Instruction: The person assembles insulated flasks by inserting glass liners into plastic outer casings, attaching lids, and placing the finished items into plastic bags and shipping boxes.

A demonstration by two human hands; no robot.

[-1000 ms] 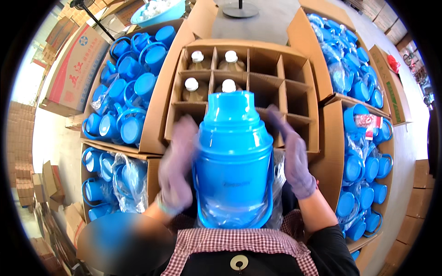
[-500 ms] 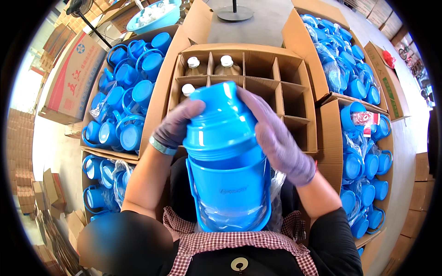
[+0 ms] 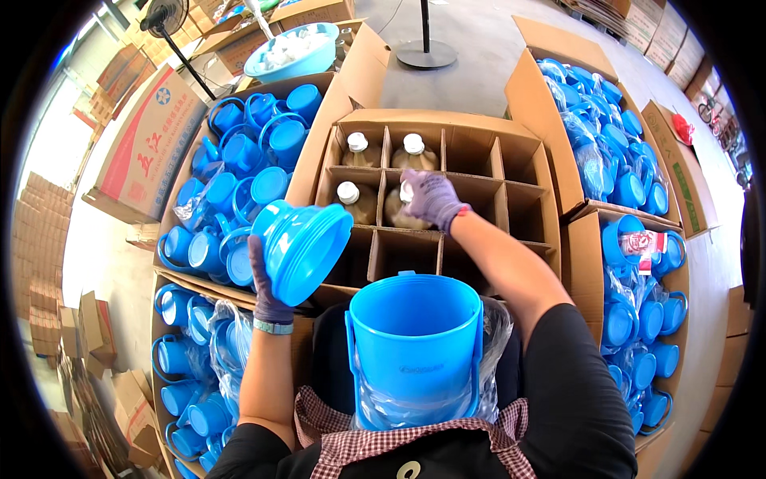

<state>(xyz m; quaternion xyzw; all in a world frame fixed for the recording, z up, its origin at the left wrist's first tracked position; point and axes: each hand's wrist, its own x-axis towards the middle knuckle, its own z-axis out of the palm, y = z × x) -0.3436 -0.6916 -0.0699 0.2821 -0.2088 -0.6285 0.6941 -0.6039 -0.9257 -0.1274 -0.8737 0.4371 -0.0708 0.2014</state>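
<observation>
My left hand (image 3: 270, 281) is closed on a blue stepped lid (image 3: 303, 249), holding it tilted with its wide end toward the right. On my lap stands an upright blue bucket (image 3: 415, 351), its top uncovered and its handle hanging down the sides, with clear plastic film around its lower part. My right hand (image 3: 432, 199) reaches into a divided carton (image 3: 523, 128) and has its fingers around the white-capped neck of a bottle (image 3: 401, 209). Other bottles with white caps, such as this bottle (image 3: 358, 152), stand in neighbouring compartments.
Open cartons of blue handled buckets flank me, one carton (image 3: 183, 247) at left and another (image 3: 630, 136) at right. Beyond the left carton stand a light-blue basin (image 3: 295, 52) of white pieces and a black fan (image 3: 165, 16). A round stand base (image 3: 427, 54) rests on the floor ahead.
Both hands held the blue lid over the bucket's mouth before. My left hand has carried the lid left, while my right hand has let go and moved forward to a bottle.
</observation>
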